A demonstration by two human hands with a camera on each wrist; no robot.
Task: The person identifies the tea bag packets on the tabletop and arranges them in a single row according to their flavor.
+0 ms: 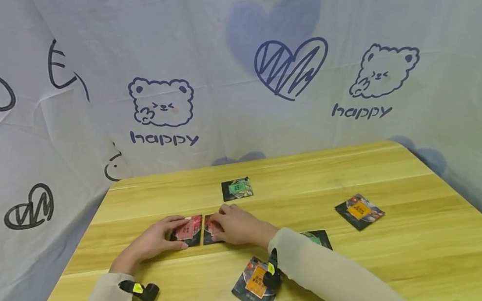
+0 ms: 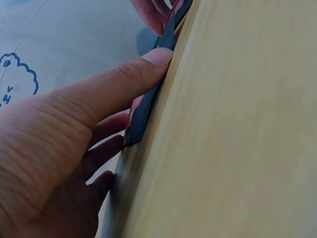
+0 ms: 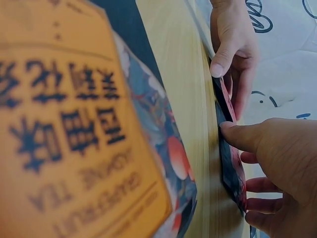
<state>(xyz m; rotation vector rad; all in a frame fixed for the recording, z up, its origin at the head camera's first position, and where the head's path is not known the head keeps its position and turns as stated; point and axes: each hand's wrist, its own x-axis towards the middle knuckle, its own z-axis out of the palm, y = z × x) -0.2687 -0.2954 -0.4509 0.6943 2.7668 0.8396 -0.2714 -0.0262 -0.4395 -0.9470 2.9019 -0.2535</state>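
Note:
Two red-labelled tea packets lie side by side on the table, a narrow gap between them. My left hand (image 1: 155,238) holds the left packet (image 1: 192,230), its thumb on the near edge and fingers at the far side. On the right packet (image 1: 209,228) my right hand (image 1: 241,226) has a similar grip, thumb near and fingertips beyond, covering much of it. In the left wrist view the thumb presses the dark edge of the left packet (image 2: 141,119). The right wrist view shows the right packet (image 3: 233,171) between thumb and fingers, slightly tilted.
A green-labelled packet (image 1: 237,188) lies farther back on the wooden table (image 1: 411,260). Another green packet (image 1: 322,238) is partly hidden by the right forearm. One orange-labelled packet (image 1: 359,210) lies at right; another, grapefruit jasmine tea (image 1: 254,286), lies below the right wrist.

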